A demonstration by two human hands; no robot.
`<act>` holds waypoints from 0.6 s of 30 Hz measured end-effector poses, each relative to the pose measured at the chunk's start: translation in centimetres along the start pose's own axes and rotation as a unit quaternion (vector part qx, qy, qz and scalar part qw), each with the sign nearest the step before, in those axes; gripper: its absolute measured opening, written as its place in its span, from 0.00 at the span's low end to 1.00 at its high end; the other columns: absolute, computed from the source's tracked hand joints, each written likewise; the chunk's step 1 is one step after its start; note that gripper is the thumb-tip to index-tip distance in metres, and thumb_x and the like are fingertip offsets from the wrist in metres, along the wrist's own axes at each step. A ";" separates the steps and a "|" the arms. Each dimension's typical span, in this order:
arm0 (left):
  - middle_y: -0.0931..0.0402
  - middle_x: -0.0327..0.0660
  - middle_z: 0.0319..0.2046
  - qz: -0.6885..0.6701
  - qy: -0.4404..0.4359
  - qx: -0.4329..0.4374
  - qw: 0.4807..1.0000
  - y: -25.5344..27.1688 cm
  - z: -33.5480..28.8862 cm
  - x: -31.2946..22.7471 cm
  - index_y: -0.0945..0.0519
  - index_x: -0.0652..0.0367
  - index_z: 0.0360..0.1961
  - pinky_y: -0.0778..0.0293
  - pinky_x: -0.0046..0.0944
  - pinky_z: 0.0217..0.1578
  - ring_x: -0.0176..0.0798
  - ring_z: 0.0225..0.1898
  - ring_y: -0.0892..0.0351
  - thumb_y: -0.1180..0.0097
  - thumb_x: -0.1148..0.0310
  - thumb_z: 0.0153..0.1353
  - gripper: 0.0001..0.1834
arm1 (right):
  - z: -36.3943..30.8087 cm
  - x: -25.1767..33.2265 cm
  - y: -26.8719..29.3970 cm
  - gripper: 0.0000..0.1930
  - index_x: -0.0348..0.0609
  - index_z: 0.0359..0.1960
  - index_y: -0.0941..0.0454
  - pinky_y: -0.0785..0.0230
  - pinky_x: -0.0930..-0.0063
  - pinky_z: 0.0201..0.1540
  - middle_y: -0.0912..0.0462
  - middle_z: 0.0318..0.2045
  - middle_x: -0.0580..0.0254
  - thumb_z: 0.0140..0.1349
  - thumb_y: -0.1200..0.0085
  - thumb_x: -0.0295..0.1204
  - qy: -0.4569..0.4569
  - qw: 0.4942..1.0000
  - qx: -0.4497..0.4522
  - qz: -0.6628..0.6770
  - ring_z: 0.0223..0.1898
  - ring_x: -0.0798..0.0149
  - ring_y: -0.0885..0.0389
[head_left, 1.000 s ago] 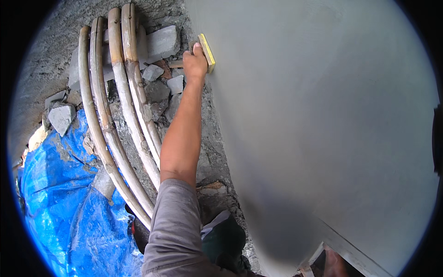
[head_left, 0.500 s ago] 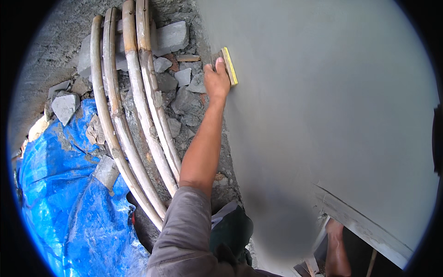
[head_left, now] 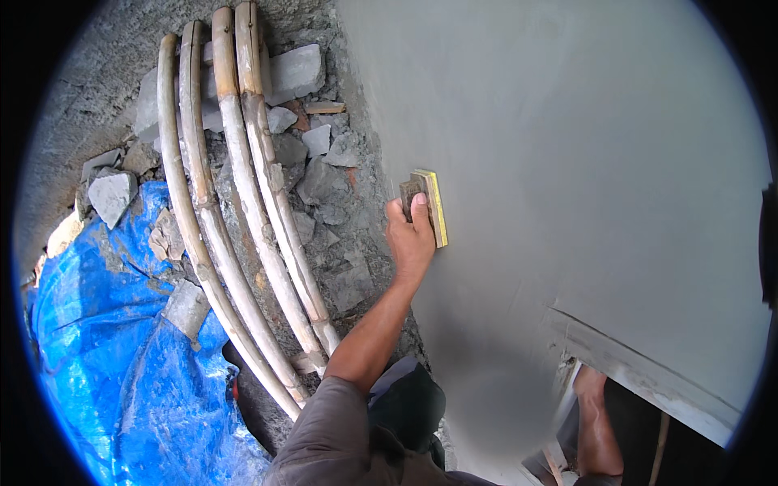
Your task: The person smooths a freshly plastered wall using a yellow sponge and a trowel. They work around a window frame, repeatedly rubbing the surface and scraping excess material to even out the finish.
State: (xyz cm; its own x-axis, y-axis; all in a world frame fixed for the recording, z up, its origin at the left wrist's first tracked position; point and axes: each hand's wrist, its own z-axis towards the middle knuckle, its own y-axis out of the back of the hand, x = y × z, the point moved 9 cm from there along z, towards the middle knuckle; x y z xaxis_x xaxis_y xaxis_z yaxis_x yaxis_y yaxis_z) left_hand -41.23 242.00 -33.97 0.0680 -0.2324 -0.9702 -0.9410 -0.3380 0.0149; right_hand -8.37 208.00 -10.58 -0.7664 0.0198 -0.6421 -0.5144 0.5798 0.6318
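Observation:
My left hand (head_left: 411, 241) grips the block handle of a plastering float (head_left: 429, 209) with a thin yellow pad. The thumb lies along the handle, and the pad's face is turned to the smooth grey plastered wall (head_left: 583, 162), near its left edge. Whether the pad presses on the plaster everywhere cannot be seen. My right hand (head_left: 591, 382) is at the edge of a dark opening at the lower right, beside a pale ledge (head_left: 648, 377). Its fingers are hidden by that edge.
Several bent bamboo poles (head_left: 247, 162) lean at the left over broken grey rubble (head_left: 324, 178) and a concrete block (head_left: 296, 73). A crumpled blue tarpaulin (head_left: 121, 348) covers the lower left. A thin stick (head_left: 660, 445) stands in the dark opening.
My left hand has brought the float down along the wall's left edge and slightly right, bending the arm more. My right hand stays at the opening.

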 end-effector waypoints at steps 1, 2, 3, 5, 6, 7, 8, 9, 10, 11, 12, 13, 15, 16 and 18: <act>0.22 0.59 0.26 -0.017 -0.040 0.000 0.999 0.7 -0.5 -2.8 0.29 0.70 0.38 0.27 0.52 0.37 0.60 0.31 0.21 0.51 0.50 0.68 0.27 | 0.3 0.2 0.7 0.20 0.43 0.57 0.24 0.49 0.47 0.67 0.26 0.58 0.46 0.63 0.50 0.34 -0.026 0.998 0.044 0.042 0.62 0.41 0.33; 0.22 0.59 0.26 -0.004 -0.025 0.005 1.000 0.7 2.1 -4.1 0.29 0.70 0.38 0.27 0.51 0.36 0.58 0.30 0.21 0.51 0.50 0.68 0.26 | 0.7 0.3 1.7 0.20 0.42 0.56 0.24 0.49 0.47 0.67 0.25 0.58 0.45 0.63 0.50 0.33 -0.053 0.991 0.090 0.083 0.62 0.41 0.33; 0.22 0.58 0.26 0.005 -0.010 0.011 1.000 0.3 6.1 -4.4 0.28 0.70 0.39 0.26 0.51 0.36 0.57 0.29 0.21 0.50 0.51 0.68 0.26 | 1.1 0.3 2.3 0.20 0.42 0.56 0.24 0.49 0.47 0.67 0.25 0.57 0.45 0.63 0.51 0.33 -0.084 0.980 0.133 0.120 0.62 0.40 0.33; 0.21 0.57 0.26 0.045 0.027 -0.010 0.999 0.4 10.5 -0.3 0.28 0.70 0.38 0.26 0.49 0.35 0.55 0.29 0.19 0.49 0.53 0.68 0.24 | 2.4 1.1 2.7 0.19 0.41 0.55 0.23 0.48 0.49 0.67 0.25 0.57 0.45 0.64 0.51 0.32 -0.058 0.985 0.102 0.129 0.62 0.41 0.32; 0.21 0.56 0.26 0.049 0.050 -0.027 0.997 1.0 9.3 2.3 0.28 0.70 0.38 0.26 0.49 0.35 0.54 0.29 0.19 0.49 0.53 0.68 0.24 | 2.6 1.4 2.8 0.19 0.41 0.55 0.23 0.47 0.50 0.66 0.24 0.57 0.44 0.64 0.51 0.32 -0.042 0.986 0.092 0.133 0.61 0.42 0.32; 0.21 0.56 0.26 0.049 0.067 -0.044 0.996 1.5 8.4 4.5 0.28 0.70 0.38 0.26 0.49 0.35 0.53 0.29 0.19 0.48 0.53 0.68 0.24 | 3.0 1.7 3.0 0.19 0.40 0.55 0.23 0.46 0.50 0.66 0.24 0.57 0.44 0.64 0.52 0.31 -0.029 0.987 0.075 0.140 0.61 0.42 0.32; 0.20 0.55 0.26 0.041 0.080 -0.056 0.994 1.3 8.0 4.2 0.28 0.70 0.37 0.26 0.49 0.35 0.52 0.29 0.18 0.48 0.53 0.68 0.24 | 3.1 1.6 3.4 0.18 0.40 0.55 0.23 0.46 0.51 0.66 0.24 0.56 0.44 0.65 0.52 0.31 -0.025 0.988 0.053 0.145 0.61 0.43 0.31; 0.20 0.55 0.27 0.008 0.044 -0.044 0.998 0.8 6.9 3.0 0.28 0.70 0.37 0.26 0.50 0.34 0.51 0.29 0.18 0.48 0.53 0.67 0.24 | 3.0 1.4 3.6 0.18 0.40 0.55 0.23 0.45 0.52 0.66 0.24 0.56 0.43 0.65 0.52 0.30 -0.021 0.988 0.030 0.149 0.61 0.43 0.31; 0.20 0.55 0.27 -0.029 0.014 -0.024 0.999 0.0 4.2 0.0 0.28 0.70 0.37 0.26 0.50 0.34 0.51 0.30 0.18 0.49 0.53 0.67 0.24 | 1.9 2.0 4.3 0.17 0.36 0.54 0.24 0.43 0.54 0.64 0.24 0.56 0.42 0.66 0.55 0.28 0.046 0.992 -0.117 -0.021 0.61 0.45 0.30; 0.19 0.55 0.27 -0.058 -0.021 -0.016 0.998 0.3 3.0 -3.5 0.28 0.70 0.37 0.26 0.50 0.33 0.50 0.30 0.17 0.49 0.53 0.67 0.23 | 2.3 1.4 5.1 0.17 0.35 0.54 0.24 0.42 0.55 0.64 0.24 0.55 0.42 0.66 0.56 0.27 0.011 0.988 -0.107 0.108 0.60 0.44 0.30; 0.20 0.55 0.29 -0.056 -0.035 -0.004 0.998 -0.2 3.5 -8.2 0.27 0.70 0.36 0.26 0.47 0.35 0.47 0.31 0.19 0.48 0.54 0.67 0.23 | 3.3 1.4 6.4 0.17 0.33 0.53 0.24 0.42 0.55 0.64 0.24 0.55 0.41 0.66 0.57 0.26 -0.026 0.967 -0.094 0.235 0.60 0.44 0.30; 0.21 0.54 0.30 -0.051 -0.048 0.008 0.998 -0.5 4.5 -13.7 0.25 0.70 0.36 0.26 0.44 0.37 0.44 0.33 0.20 0.47 0.54 0.67 0.23 | 3.9 1.6 7.0 0.17 0.32 0.53 0.24 0.41 0.55 0.63 0.23 0.55 0.41 0.66 0.58 0.25 -0.047 0.951 -0.082 0.295 0.59 0.44 0.29; 0.22 0.50 0.26 -0.035 -0.229 -0.004 0.973 -0.6 6.3 -24.5 0.30 0.67 0.36 0.26 0.47 0.29 0.48 0.27 0.18 0.44 0.57 0.66 0.20 | 5.4 2.5 9.0 0.16 0.31 0.52 0.24 0.40 0.55 0.63 0.23 0.53 0.40 0.66 0.59 0.23 -0.082 0.906 -0.070 0.409 0.57 0.43 0.28; 0.22 0.50 0.25 -0.057 -0.236 0.006 0.970 -0.6 4.4 -23.9 0.30 0.66 0.36 0.26 0.47 0.28 0.49 0.26 0.19 0.43 0.57 0.65 0.19 | 5.3 2.8 9.5 0.16 0.31 0.52 0.24 0.40 0.55 0.62 0.23 0.53 0.39 0.66 0.59 0.23 -0.100 0.888 -0.067 0.444 0.57 0.42 0.28; 0.23 0.50 0.25 -0.110 -0.264 0.020 0.958 -0.1 -1.4 -22.3 0.31 0.66 0.35 0.27 0.47 0.26 0.49 0.24 0.21 0.41 0.59 0.64 0.19 | 4.7 2.3 9.4 0.16 0.31 0.51 0.24 0.40 0.53 0.62 0.23 0.53 0.39 0.66 0.58 0.24 -0.065 0.927 -0.092 0.357 0.57 0.40 0.28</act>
State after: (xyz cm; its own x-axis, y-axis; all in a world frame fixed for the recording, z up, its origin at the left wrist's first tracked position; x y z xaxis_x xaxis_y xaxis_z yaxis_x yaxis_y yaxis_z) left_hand -42.21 245.91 -12.03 0.0992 0.3368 -0.9363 -0.9361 -0.2876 -0.2026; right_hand -13.19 217.31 -8.17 -0.8899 0.4507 -0.0705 0.0410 0.2328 0.9717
